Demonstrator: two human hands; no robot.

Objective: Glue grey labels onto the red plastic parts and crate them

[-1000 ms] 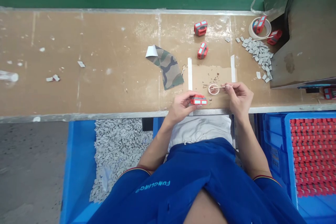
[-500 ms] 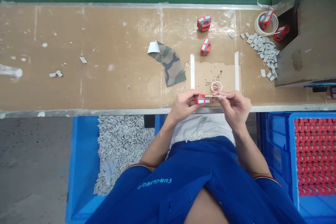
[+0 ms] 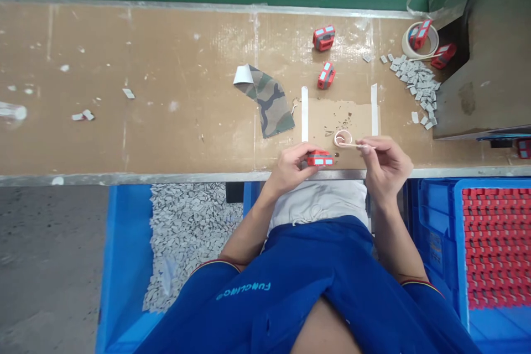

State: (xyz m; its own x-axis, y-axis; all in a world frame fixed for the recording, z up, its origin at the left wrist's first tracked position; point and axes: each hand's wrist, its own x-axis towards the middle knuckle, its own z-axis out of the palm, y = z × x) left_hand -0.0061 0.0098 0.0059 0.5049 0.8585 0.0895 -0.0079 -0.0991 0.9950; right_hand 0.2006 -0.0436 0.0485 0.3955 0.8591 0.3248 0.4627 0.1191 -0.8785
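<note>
Near the table's front edge, a small red toy vehicle (image 3: 320, 158) with pale windows and a grey band is pinched in my left hand (image 3: 292, 165). My right hand (image 3: 388, 168) grips a thin pale stick (image 3: 352, 145), its tip pointing left at the rim of a small clear cup (image 3: 343, 138). The cup stands on a cardboard sheet (image 3: 327, 113) held by white tape strips, with dark specks around it. Two similar red toy vehicles (image 3: 324, 38) (image 3: 326, 75) sit farther back on the table.
A camouflage-patterned piece (image 3: 274, 105) lies left of the cardboard. At right, a tape roll (image 3: 433, 38) and a pile of small grey pieces (image 3: 418, 80) lie beside a metal box (image 3: 477, 83). Below the table are blue bins (image 3: 120, 265) (image 3: 458, 232) of grey and red parts.
My right hand has moved right, drawing the stick away from the red toy vehicle to the cup. My left hand still holds the vehicle in nearly the same place.
</note>
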